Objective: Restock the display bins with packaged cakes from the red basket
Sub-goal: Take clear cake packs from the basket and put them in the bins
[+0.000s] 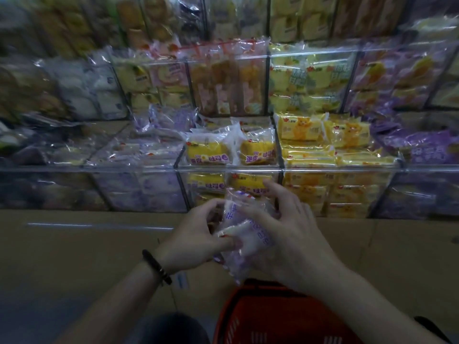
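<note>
Basket point(250, 319) sits below; one pack point(244, 234) is gripped by left hand point(198, 232) and right hand point(288, 232). Transfer step judged underway; matching bin point(139, 189) must be chosen next.

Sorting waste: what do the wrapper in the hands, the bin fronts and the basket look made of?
Wrapper: thin clear plastic film, glossy, crinkled, purple print. Bin fronts: rigid clear plastic, likely acrylic; goods show through. Basket: red moulded plastic, apparently; slotted wall.

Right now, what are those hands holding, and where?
A purple-printed cake packet: the left hand pinches its left edge, the right hand grips its right side.
</note>
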A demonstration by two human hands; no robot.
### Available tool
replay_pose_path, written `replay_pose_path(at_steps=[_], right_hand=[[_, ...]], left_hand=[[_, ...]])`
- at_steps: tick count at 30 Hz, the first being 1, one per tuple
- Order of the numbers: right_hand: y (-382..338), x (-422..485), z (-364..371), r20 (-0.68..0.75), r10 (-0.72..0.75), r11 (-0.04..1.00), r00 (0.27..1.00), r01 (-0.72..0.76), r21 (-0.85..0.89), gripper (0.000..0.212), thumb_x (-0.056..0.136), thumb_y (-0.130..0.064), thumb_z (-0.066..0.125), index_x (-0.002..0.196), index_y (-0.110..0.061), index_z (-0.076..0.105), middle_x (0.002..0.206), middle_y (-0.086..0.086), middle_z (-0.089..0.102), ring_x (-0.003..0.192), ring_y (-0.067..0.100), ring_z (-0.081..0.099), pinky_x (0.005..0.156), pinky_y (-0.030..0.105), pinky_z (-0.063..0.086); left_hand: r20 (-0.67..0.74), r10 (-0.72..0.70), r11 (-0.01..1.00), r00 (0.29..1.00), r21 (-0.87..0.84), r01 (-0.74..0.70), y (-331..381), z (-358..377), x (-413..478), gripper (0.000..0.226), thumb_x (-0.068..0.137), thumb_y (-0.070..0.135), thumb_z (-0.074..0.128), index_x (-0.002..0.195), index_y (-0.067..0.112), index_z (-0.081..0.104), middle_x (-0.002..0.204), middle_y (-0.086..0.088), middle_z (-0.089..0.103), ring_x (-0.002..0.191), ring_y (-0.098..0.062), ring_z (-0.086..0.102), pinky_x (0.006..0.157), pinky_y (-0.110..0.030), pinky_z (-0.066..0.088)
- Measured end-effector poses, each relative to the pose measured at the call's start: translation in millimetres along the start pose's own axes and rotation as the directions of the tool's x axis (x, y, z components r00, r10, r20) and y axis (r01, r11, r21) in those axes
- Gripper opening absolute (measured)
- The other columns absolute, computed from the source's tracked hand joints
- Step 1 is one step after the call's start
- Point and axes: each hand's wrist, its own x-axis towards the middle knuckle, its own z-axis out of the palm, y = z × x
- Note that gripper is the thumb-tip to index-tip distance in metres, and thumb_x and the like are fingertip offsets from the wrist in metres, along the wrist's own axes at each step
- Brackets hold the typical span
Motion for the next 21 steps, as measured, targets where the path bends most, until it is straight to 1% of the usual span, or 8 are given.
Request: replay_pose_path(at_steps=[2, 4, 8, 10, 13, 17, 19, 21], right_hand=[[-7, 20, -5, 0.076, -0.067, 0.997, 0.995, 0.063, 0.053, 0.086, 0.075, -0.065, 0.082, 0.149, -0.05, 0.039, 0.169, -0.003, 0.01, 0.139, 0.021, 0.046, 0.093, 0.041, 0.059], [-15, 42, -9, 0.078, -0.107, 0.991, 0.991, 0.1, 0.089, 0.08, 0.078, -0.058, 0.083, 0.145, -0.05, 0.041, 0.162, -0.008, 0.016, 0.13, 0.015, 0.052, 0.085, 0.037, 0.063], [-28, 91, -12, -0.068, -0.084, 0.98, 0.994, 0.095, 0.174, 0.064, 0.078, -0.042, 0.087, 0.129, -0.05, 0.049, 0.132, -0.013, 0.032, 0.103, 0.014, 0.06, 0.076, 0.04, 0.062], [-35, 115, -11, -0.139, -0.053, 0.981, 0.989, 0.078, 0.179, 0.054, 0.078, -0.045, 0.086, 0.121, -0.045, 0.055, 0.126, -0.012, 0.035, 0.099, 0.014, 0.057, 0.079, 0.039, 0.06], [-46, 145, -4, -0.204, -0.014, 0.972, 0.979, 0.061, 0.226, 0.045, 0.079, -0.053, 0.081, 0.117, -0.041, 0.06, 0.128, -0.01, 0.035, 0.098, 0.012, 0.053, 0.08, 0.034, 0.058], [-56, 180, 7, -0.215, -0.006, 0.956, 0.977, 0.069, 0.287, 0.035, 0.079, -0.047, 0.075, 0.109, -0.041, 0.059, 0.133, -0.01, 0.033, 0.111, 0.018, 0.055, 0.083, 0.035, 0.058], [-59, 199, 9, -0.21, -0.022, 0.957, 0.977, 0.081, 0.278, 0.033, 0.078, -0.041, 0.078, 0.103, -0.038, 0.058, 0.124, -0.012, 0.035, 0.105, 0.007, 0.052, 0.08, 0.018, 0.051], [-62, 220, 7, -0.218, -0.022, 0.956, 0.976, 0.085, 0.28, 0.029, 0.078, -0.042, 0.081, 0.095, -0.036, 0.058, 0.113, -0.014, 0.04, 0.097, -0.002, 0.049, 0.072, 0.009, 0.042]], left_hand=[[-0.03, 0.022, 0.999, 0.999, 0.03, -0.021, 12, -23, 0, 0.059, 0.077, 0.007, 0.091, 0.127, 0.026, 0.065, 0.115, 0.003, 0.078, 0.104, -0.016, 0.075, 0.092, -0.049, 0.061], [-0.058, 0.03, 0.998, 0.998, 0.056, -0.027, 24, -47, 1, 0.059, 0.077, 0.008, 0.091, 0.127, 0.028, 0.066, 0.114, 0.007, 0.078, 0.104, -0.012, 0.075, 0.092, -0.045, 0.062], [0.005, 0.012, 0.997, 1.0, 0.079, -0.012, 45, -97, 1, 0.083, 0.073, 0.018, 0.094, 0.143, 0.036, 0.055, 0.112, 0.02, 0.075, 0.107, 0.007, 0.068, 0.083, -0.022, 0.058], [0.065, 0.026, 0.997, 0.998, 0.066, -0.03, 53, -121, 1, 0.094, 0.069, 0.009, 0.095, 0.145, 0.042, 0.05, 0.125, 0.023, 0.069, 0.115, 0.001, 0.068, 0.084, -0.023, 0.059], [0.005, 0.076, 0.99, 0.997, 0.123, -0.076, 56, -154, 9, 0.094, 0.069, -0.008, 0.091, 0.142, 0.038, 0.052, 0.13, 0.011, 0.07, 0.092, -0.01, 0.074, 0.076, -0.027, 0.061], [-0.066, 0.073, 0.974, 0.995, 0.219, -0.057, 52, -195, 25, 0.09, 0.067, -0.002, 0.095, 0.138, 0.038, 0.058, 0.121, 0.002, 0.072, 0.085, -0.015, 0.069, 0.077, -0.037, 0.064], [-0.065, 0.055, 0.986, 0.996, 0.16, -0.044, 49, -221, 32, 0.076, 0.074, -0.006, 0.089, 0.136, 0.029, 0.061, 0.11, -0.008, 0.071, 0.079, -0.014, 0.066, 0.07, -0.03, 0.06], [-0.064, 0.045, 0.991, 0.997, 0.13, -0.036, 47, -251, 40, 0.063, 0.079, 0.0, 0.087, 0.132, 0.025, 0.064, 0.112, -0.007, 0.075, 0.09, -0.021, 0.073, 0.076, -0.03, 0.06]])
